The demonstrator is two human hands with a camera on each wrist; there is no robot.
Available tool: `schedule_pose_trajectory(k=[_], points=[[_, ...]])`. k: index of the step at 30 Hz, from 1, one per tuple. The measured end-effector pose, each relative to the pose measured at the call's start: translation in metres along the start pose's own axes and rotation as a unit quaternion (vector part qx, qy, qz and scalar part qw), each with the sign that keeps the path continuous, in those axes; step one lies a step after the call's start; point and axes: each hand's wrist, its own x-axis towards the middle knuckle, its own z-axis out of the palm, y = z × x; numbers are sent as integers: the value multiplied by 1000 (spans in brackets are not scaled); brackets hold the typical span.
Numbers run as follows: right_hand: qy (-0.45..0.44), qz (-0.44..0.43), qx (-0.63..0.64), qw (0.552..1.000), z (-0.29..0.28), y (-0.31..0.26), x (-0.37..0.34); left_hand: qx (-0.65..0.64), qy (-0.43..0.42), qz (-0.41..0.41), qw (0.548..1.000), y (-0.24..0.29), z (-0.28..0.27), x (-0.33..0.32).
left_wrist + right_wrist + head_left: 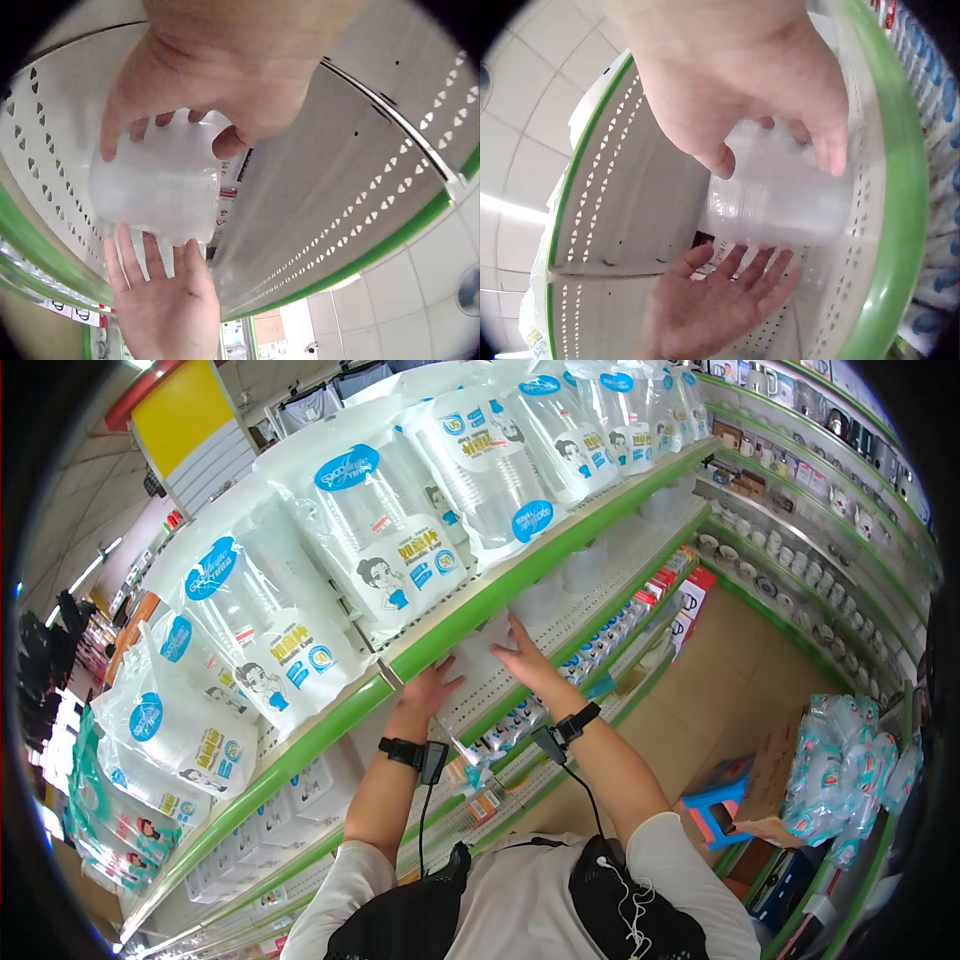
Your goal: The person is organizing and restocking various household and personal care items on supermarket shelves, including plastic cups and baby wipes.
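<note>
A pack of stacked, cloudy plastic cups lies sideways on the perforated shelf under the top row. My left hand is at one side of it, thumb and fingers spread along the pack. From the opposite side my right hand reaches over it with its fingers apart. Each wrist view shows the other hand palm up, its nearly straight fingertips right at the pack's edge. In the head view the pack shows only in part between the hands, the top shelf hiding the rest.
Above the hands runs a green shelf edge, with bagged plastic cups standing over it. Lower shelves hold small blue-and-white packets. Across the tiled aisle are shelves of white cups and a cardboard box beside wrapped bottles.
</note>
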Motion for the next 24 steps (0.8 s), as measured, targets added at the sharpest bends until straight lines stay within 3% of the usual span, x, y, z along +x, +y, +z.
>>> schedule_pose_trajectory(k=[2, 4, 7, 8, 9, 11, 15, 17, 24], points=[[-1, 9, 28, 1000, 1, 0, -7, -1, -22, -21, 1000, -6, 8, 0], [-56, -41, 59, 996, -6, 10, -11, 97, 43, 21, 994, 4, 49, -46], [-56, -67, -10, 996, -29, -18, -43, 81, -13, 67, 994, 6, 80, -91], [-33, -180, -55, 982, -40, 1, -41, 80, -17, 62, 995, 2, 86, -99], [-28, -177, -58, 982, -52, -2, -51, 66, -40, 61, 995, -3, 93, -106], [-38, -87, -22, 995, -80, -29, -78, 50, -70, 58, 995, -18, 108, -114], [-9, -54, -43, 998, -148, -47, -113, 48, -122, 33, 991, -62, 152, -110], [19, -56, -63, 996, -185, -53, -128, 40, -179, 23, 983, -85, 185, -105], [116, -71, -117, 984, -321, -99, -170, 42, -248, -34, 967, -139, 327, -82]])
